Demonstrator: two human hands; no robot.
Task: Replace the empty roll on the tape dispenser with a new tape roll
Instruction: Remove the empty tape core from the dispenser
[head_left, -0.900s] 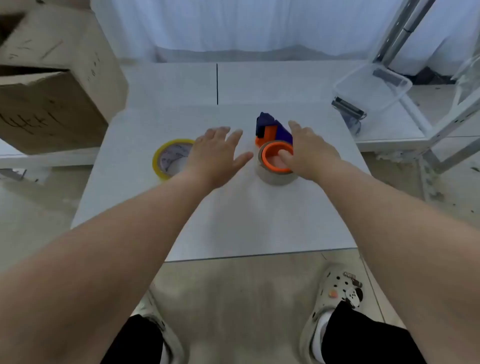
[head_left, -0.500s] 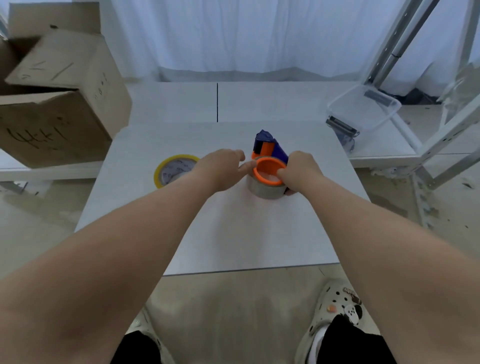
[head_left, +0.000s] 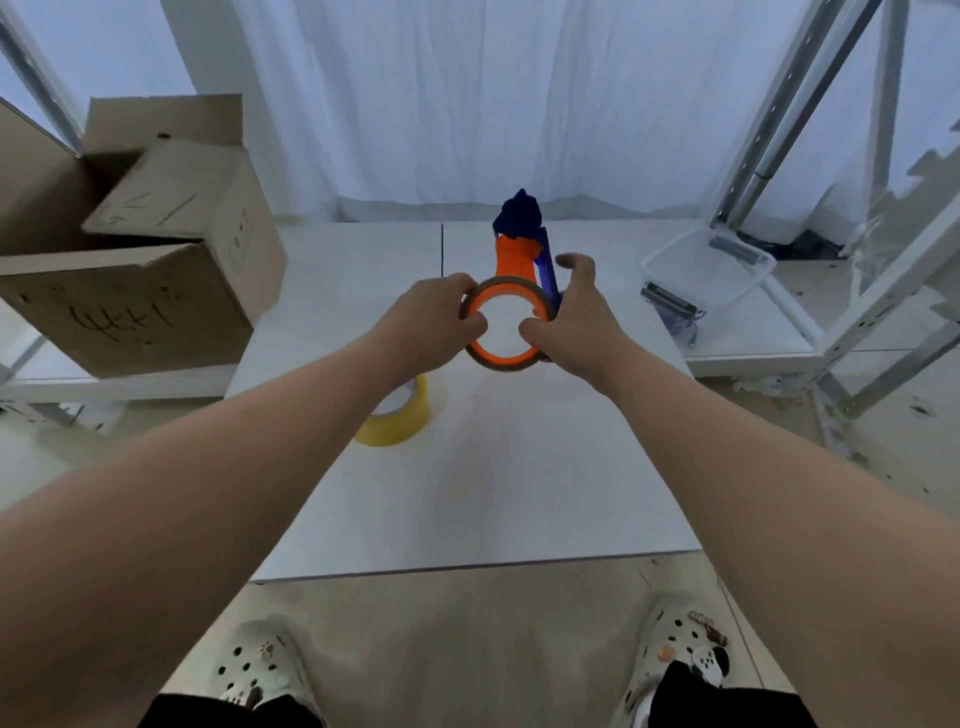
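The orange and blue tape dispenser (head_left: 517, 260) is lifted above the white table (head_left: 493, 493), its blue head pointing away from me. A thin brown empty roll (head_left: 501, 362) sits around its orange hub. My left hand (head_left: 431, 322) pinches the left rim of that ring, thumb inside. On the right side my right hand (head_left: 571, 317) grips the ring and the blue frame, thumb inside the hub. A new yellow tape roll (head_left: 400, 415) lies flat on the table below my left forearm, partly hidden by it.
An open cardboard box (head_left: 130, 260) stands on a shelf at the left. A clear plastic bin (head_left: 711, 270) with a small metal item beside it sits at the right, next to a metal rack frame (head_left: 852, 312). My feet in white clogs show below the table edge.
Both hands closed on the dispenser and lifted it off the table toward me. The view tilted up, so the yellow roll now appears lower, under my left forearm.
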